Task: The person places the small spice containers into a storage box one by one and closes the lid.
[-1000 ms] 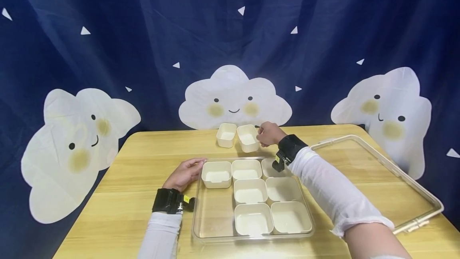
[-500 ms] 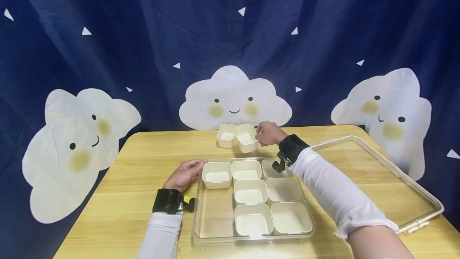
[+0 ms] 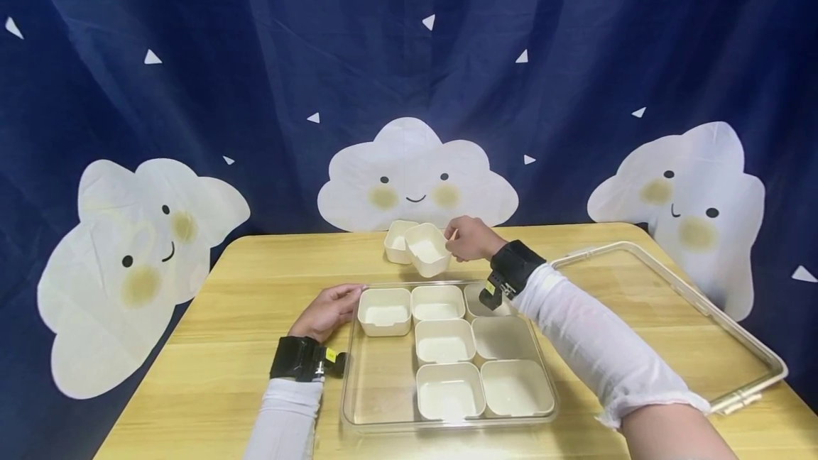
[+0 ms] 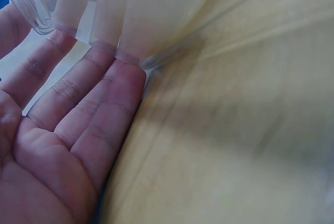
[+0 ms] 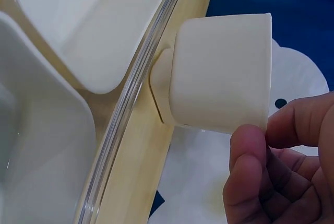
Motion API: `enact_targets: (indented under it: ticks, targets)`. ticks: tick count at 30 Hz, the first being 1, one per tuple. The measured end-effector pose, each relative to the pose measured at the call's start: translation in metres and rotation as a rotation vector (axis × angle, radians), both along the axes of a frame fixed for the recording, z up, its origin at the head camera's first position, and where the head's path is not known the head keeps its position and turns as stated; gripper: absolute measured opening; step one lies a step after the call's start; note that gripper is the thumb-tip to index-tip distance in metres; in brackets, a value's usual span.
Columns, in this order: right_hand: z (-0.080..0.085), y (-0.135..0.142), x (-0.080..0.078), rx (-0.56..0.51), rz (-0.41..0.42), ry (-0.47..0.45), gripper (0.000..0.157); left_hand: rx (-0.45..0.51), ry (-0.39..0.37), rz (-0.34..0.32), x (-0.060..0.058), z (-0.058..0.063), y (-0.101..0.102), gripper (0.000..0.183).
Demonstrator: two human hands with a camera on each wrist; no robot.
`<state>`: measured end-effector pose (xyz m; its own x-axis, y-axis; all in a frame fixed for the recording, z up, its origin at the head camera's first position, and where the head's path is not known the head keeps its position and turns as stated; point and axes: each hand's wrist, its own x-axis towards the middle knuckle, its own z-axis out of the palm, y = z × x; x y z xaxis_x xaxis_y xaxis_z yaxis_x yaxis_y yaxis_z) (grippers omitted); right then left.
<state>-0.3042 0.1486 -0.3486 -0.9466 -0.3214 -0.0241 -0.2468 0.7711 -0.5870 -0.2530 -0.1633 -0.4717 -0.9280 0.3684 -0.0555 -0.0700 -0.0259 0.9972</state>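
My right hand [image 3: 474, 238] pinches the rim of a small cream storage cup [image 3: 428, 250] between thumb and fingers. That cup is lifted and tilted above the far side of the table; in the right wrist view the cup [image 5: 222, 72] shows its outer wall. Behind it, partly hidden, stands another cream cup [image 3: 396, 243]. My left hand [image 3: 327, 311] lies at the far left corner of a clear tray [image 3: 383, 396]. In the left wrist view its fingers [image 4: 99, 109] reach out fairly straight and touch the tray's outer wall.
Several cream cups, such as the front one [image 3: 450, 392], stand in the tray's back row, middle and right columns. At the right lies a clear lid with a cream frame [image 3: 703, 297]. A blue curtain [image 3: 409, 41] hangs behind the wooden table [image 3: 255, 268].
My right hand has moved slightly left with the pinched cup, which now tilts and overlaps the other loose cup in view. My left hand has stayed at the tray's corner.
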Motion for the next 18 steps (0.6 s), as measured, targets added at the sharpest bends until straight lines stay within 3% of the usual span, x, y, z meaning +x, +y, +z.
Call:
enact_targets:
  ticks: [18]
  targets:
    - [0.007,-0.009,0.014,0.019,0.112,-0.030,0.020,0.008,0.016,-0.004,0.000,-0.002,0.001,0.045]
